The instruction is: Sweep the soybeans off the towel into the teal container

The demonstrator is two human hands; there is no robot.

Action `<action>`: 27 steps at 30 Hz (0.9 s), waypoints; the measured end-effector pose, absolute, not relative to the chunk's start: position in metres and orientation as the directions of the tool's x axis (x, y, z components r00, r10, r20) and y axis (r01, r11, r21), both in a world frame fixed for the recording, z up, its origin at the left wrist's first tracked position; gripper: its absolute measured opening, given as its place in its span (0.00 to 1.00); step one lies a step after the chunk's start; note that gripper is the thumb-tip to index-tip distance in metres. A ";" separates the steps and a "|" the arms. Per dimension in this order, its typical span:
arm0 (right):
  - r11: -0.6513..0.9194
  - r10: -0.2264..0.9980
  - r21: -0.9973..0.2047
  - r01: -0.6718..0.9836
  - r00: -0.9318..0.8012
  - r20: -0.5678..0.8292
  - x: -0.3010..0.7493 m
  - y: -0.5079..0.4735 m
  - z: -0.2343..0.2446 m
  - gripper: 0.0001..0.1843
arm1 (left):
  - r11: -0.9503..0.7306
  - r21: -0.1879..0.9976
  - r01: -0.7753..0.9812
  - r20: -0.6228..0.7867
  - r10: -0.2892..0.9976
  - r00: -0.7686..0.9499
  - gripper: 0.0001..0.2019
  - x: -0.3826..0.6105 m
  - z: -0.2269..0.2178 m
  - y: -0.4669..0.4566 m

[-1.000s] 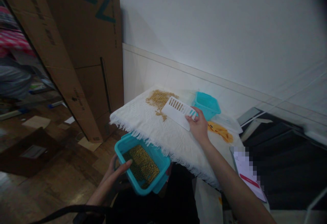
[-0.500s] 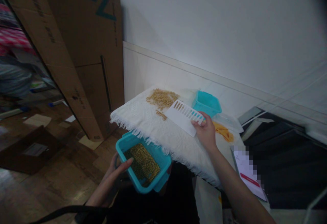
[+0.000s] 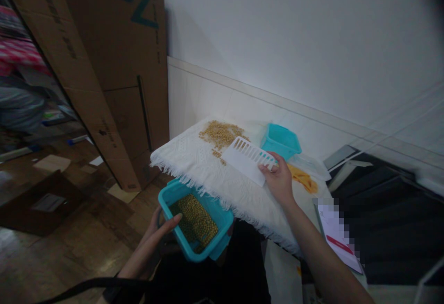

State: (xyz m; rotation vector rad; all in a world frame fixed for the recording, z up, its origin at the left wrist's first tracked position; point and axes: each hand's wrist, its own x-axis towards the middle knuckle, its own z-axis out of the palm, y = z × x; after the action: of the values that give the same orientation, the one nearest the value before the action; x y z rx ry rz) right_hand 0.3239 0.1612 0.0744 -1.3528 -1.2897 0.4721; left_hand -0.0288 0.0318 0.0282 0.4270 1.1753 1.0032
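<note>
Gripping the white slotted scraper (image 3: 244,160) at its near corner, the right hand (image 3: 279,181) has thumb and fingers pinched on the plastic, and the scraper's far edge lies on the white cloth (image 3: 208,176) just beside the pile of beans (image 3: 220,133), which sits at the far side of the cloth. The left hand (image 3: 157,230) holds the teal bin (image 3: 222,224) below the cloth's fringed near edge, fingers curled round one end wall and the thumb hooked over the rim.

The risks I see: the bin hangs in the air from one end only and sits tilted, so a slack grip could tip it and spill its load onto the wooden floor (image 3: 86,239). The beans are round and loose, so any that roll sideways over the cloth could drop past the bin. Some may also slip through the scraper's slots.

The held bin is roughly half full of beans. A second teal bin (image 3: 280,139) stands on the table behind the scraper, and what shows of its inside looks empty. Beside it lie yellow pieces (image 3: 303,179) near a clear tray (image 3: 312,165); whether they are in it I cannot tell
</note>
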 end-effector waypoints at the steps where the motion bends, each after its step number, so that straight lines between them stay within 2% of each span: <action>1: 0.262 0.855 -0.871 0.415 0.319 0.409 0.324 0.162 0.075 0.37 | 0.524 0.738 -0.425 -0.561 0.827 0.046 0.53 -0.029 0.029 0.032; 10: 0.271 0.842 -0.853 0.446 0.320 0.434 0.323 0.172 0.071 0.37 | 0.519 0.739 -0.429 -0.567 0.824 0.021 0.56 -0.028 0.030 0.032; 15: 0.313 0.826 -0.851 0.421 0.321 0.463 0.324 0.170 0.066 0.37 | 0.522 0.737 -0.429 -0.558 0.828 0.050 0.52 -0.028 0.031 0.031; 27: 0.301 0.859 -0.870 0.391 0.285 0.426 0.320 0.159 0.062 0.36 | 0.504 0.757 -0.416 -0.535 0.844 0.049 0.48 -0.026 0.036 0.030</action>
State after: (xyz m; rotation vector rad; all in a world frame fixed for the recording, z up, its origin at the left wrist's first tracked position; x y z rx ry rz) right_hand 0.3198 0.1586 0.0623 -1.2990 -1.3156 0.4733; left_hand -0.0262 0.0303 0.0363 0.4595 1.1594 1.0125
